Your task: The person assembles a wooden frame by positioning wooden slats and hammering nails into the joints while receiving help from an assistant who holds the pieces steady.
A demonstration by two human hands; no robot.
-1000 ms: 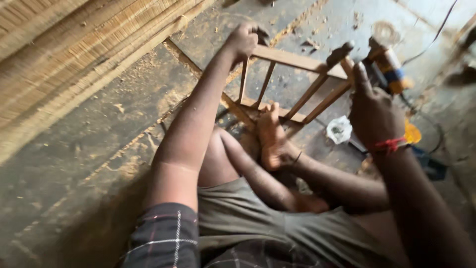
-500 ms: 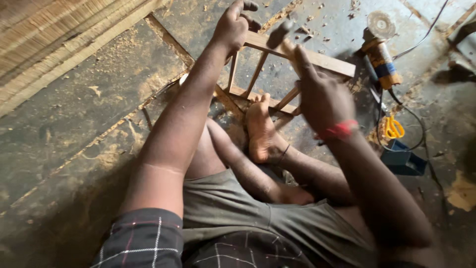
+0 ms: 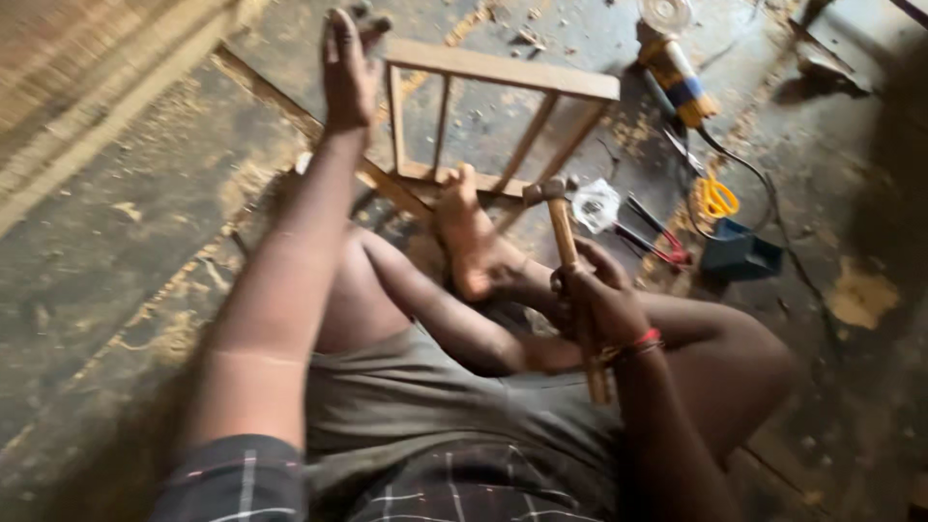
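Just hammer [image 3: 559, 224] in right hand [image 3: 601, 304], upright.

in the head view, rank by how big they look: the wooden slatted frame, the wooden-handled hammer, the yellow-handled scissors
1. Wooden slatted frame, clearly largest.
2. Wooden-handled hammer in the right hand; it sits nearer the camera, so its size is flattered.
3. Yellow-handled scissors, smallest.

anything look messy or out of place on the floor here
Yes: sawdust is strewn over the concrete floor, and pliers and an angle grinder lie loose beside the wooden frame.
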